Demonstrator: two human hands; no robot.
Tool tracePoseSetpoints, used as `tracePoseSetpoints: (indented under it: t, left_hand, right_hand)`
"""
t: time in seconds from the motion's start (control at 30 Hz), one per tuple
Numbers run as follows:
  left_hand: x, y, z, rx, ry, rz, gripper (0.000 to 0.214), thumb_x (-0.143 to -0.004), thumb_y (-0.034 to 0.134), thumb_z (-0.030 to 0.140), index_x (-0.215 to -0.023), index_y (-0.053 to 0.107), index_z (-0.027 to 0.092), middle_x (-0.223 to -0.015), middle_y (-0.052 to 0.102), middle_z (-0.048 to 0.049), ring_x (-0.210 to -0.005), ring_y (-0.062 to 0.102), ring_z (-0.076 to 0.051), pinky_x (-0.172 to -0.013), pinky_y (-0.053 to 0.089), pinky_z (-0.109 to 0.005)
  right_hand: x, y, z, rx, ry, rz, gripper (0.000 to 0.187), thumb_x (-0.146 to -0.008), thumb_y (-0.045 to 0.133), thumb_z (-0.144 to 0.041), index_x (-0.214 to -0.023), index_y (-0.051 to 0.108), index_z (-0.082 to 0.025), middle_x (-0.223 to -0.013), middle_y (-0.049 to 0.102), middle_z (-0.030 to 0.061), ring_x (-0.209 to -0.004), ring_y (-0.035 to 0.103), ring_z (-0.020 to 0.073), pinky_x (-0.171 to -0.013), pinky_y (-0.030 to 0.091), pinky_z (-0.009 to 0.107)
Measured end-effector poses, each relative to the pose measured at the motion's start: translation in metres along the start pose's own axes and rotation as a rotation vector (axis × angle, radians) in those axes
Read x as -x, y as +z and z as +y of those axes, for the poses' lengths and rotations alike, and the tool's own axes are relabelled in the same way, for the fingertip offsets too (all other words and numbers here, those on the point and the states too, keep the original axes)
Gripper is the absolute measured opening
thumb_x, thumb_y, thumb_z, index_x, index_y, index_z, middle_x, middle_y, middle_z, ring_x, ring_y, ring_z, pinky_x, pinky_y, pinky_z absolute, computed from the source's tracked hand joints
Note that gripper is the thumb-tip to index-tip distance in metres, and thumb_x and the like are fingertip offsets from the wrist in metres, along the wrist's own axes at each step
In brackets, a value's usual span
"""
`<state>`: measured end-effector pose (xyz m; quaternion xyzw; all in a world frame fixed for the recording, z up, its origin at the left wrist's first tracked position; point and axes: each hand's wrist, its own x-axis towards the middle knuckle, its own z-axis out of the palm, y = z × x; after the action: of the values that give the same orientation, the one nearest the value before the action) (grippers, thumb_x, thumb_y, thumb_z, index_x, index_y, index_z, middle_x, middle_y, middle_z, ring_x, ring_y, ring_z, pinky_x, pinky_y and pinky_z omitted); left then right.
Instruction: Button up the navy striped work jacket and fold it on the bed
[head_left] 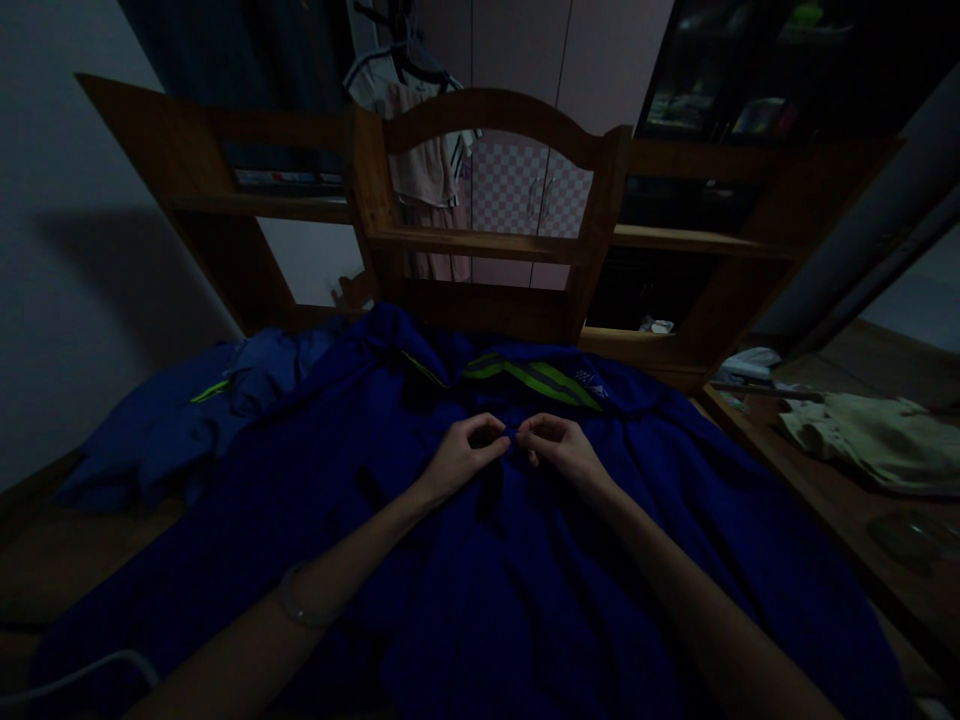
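A large dark blue garment point(525, 600) with green stripes point(540, 380) near its collar lies spread in front of me. My left hand point(465, 455) and my right hand point(559, 445) meet at the middle of its front, just below the collar. Both hands pinch the blue fabric between thumb and fingers, fingertips almost touching each other. A thin bracelet point(296, 600) sits on my left wrist. The room is dim.
A wooden frame with an arched top point(487, 110) stands right behind the garment. Another blue garment point(187, 410) lies crumpled at the left. A pale cloth point(877, 435) rests on the wooden surface at the right. Clothes hang on a hanger point(420, 160) behind.
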<state>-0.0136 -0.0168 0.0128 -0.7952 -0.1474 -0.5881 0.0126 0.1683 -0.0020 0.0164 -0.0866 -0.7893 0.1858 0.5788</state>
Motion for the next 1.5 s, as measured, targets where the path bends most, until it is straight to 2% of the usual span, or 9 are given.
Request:
tracePoseSetpoints:
  t: [0.33,0.73,1.5]
  left_hand:
    - [-0.001,-0.002,-0.004,0.041,-0.033,-0.01,0.021,-0.075,0.065,0.031,-0.086,0.061,0.014,-0.08,0.06,-0.0009,-0.075,0.055,-0.013,-0.069,0.04,-0.022]
    - [0.0,-0.003,0.003,0.095,-0.083,-0.052,0.02,-0.076,0.061,0.032,-0.085,0.061,0.015,-0.072,0.057,0.0013,-0.067,0.051,-0.012,-0.063,0.038,-0.022]
    - [-0.001,0.0,-0.008,-0.021,-0.02,-0.045,0.015,-0.075,0.059,0.03,-0.081,0.057,0.016,-0.076,0.056,0.0007,-0.073,0.052,-0.013,-0.066,0.04,-0.021]
  right_hand:
    - [-0.002,-0.001,0.004,0.013,0.014,0.016,0.023,-0.07,0.068,-0.035,-0.078,0.063,-0.014,-0.061,0.058,-0.0015,-0.047,0.048,0.0072,-0.049,0.038,0.021]
    - [-0.001,-0.001,0.001,-0.026,0.054,0.025,0.024,-0.068,0.067,-0.036,-0.075,0.064,-0.013,-0.065,0.062,0.0015,-0.047,0.048,0.0065,-0.048,0.036,0.02]
    - [0.001,0.0,0.002,0.049,0.045,-0.015,0.022,-0.071,0.066,-0.033,-0.077,0.065,-0.013,-0.064,0.062,0.0003,-0.048,0.048,0.0066,-0.051,0.036,0.021]
